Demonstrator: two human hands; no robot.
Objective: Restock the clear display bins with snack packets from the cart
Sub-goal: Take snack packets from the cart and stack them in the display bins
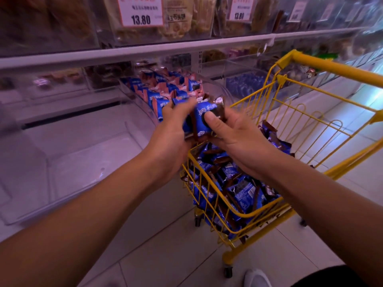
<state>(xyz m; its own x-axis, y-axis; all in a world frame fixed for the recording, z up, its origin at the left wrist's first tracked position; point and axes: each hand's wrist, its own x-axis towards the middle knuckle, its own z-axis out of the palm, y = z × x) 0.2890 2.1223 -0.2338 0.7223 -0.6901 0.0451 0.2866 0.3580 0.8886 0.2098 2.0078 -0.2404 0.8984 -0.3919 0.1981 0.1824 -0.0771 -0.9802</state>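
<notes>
Both hands hold a bunch of blue and brown snack packets (pixel 204 121) between them, above the near corner of the yellow cart (pixel 244 214). My left hand (pixel 172 139) cups the bunch from the left and my right hand (pixel 234 137) presses it from the right, thumb on a blue packet. The cart's basket holds several more of the same packets (pixel 234 183). Just beyond the hands, a clear display bin (pixel 222 91) is piled with blue and pink packets (pixel 165 90).
An empty clear bin (pixel 68 158) lies to the left. Another clear bin with blue packets (pixel 244 83) stands behind the cart. A shelf (pixel 145 50) above carries bagged snacks and price tags. The tiled floor and a white shoe (pixel 256 277) show at the bottom.
</notes>
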